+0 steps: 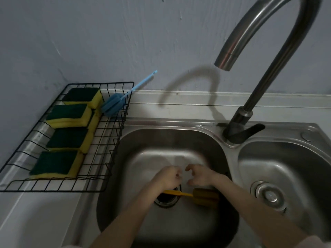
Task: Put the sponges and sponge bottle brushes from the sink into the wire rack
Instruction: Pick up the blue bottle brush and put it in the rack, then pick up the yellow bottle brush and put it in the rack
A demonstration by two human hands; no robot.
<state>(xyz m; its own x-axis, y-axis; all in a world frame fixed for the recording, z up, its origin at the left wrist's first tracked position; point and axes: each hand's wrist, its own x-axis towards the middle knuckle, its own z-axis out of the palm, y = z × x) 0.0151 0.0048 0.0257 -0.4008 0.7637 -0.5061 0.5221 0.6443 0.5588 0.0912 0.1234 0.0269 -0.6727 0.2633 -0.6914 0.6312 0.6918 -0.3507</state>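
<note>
Head view, looking down into the left basin of the stainless steel double sink (136, 144). Both of my forearms reach in from the bottom edge.

My left hand (168, 178) is curled loosely, fingers bent inward. I cannot tell if it grips anything; the near end of the yellow handle runs under it, contact unclear.

My right hand (198, 175) sits just beside the left, thumb and fingers curved but parted, nothing between them. The two hands are close, fingertips nearly meeting above the basin floor.

The yellow sponge bottle brush (204, 196) lies flat on the basin bottom, beneath both wrists. Its sponge head points right; its thin handle crosses the dark round drain (165, 199).

The black wire rack (114, 136) stands on the counter left of the sink, against the wall. It holds four green-topped yellow sponges (68, 113) in a row along its left side. The blue sponge bottle brush (112, 104) rests at the far right corner of the rack, head inside, handle tilted up over the rim toward the wall.

The curved steel faucet (265, 56) rises between the two basins. The right basin holds a metal strainer (267, 195).
</note>
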